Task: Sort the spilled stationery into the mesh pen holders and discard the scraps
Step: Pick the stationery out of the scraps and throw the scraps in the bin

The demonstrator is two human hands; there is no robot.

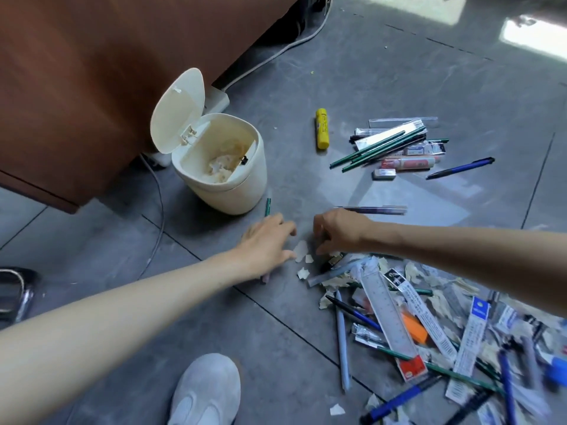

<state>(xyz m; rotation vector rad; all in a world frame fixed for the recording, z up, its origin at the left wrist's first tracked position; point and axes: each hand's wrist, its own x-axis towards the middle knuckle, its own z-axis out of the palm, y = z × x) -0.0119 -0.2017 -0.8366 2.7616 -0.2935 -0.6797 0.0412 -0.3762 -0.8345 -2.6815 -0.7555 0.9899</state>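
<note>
1. Head view: a cream bin [227, 191] stands on the grey floor [368, 87] with its flip lid [178, 111] raised. Torn paper bits [219, 170] lie inside.
2. White scraps [301, 249] lie on the tiles between the two hands, at the edge of the spilled stationery pile [429, 326] at lower right.
3. Left hand [267, 240] reaches palm down beside the scraps, fingers straight and spread.
4. Right hand [337, 231] arches over them with fingers curled downward; I cannot tell whether they pinch a scrap.

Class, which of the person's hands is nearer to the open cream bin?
Left. The left hand sits just below the bin in the picture; the right hand is farther to the right, above the paper scraps.
</note>
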